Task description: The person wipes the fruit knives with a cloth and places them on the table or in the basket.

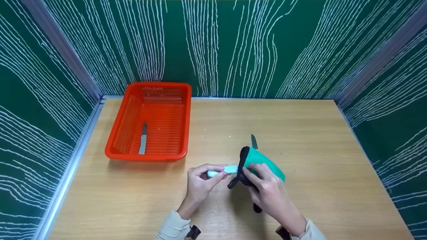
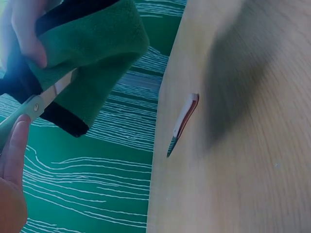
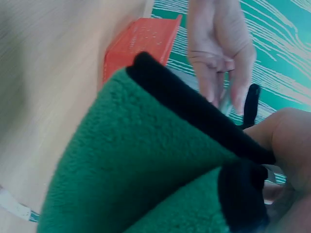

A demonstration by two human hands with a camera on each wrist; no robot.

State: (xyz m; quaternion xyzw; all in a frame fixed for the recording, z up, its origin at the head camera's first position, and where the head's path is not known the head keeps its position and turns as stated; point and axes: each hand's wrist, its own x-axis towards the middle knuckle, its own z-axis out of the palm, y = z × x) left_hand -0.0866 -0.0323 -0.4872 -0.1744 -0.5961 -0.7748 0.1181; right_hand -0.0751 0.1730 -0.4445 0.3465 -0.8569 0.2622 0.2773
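My left hand pinches the pale blue handle of a knife just above the wooden table. The blade runs through a folded green cloth with black edging, which my right hand grips around it. The dark blade tip pokes out beyond the cloth on the far side. In the left wrist view the cloth covers the blade just past the handle. The cloth fills most of the right wrist view, with my left hand behind it.
An orange slotted basket stands at the back left of the table, with a grey-handled knife lying inside. Green panels with white lines wall in the table on three sides.
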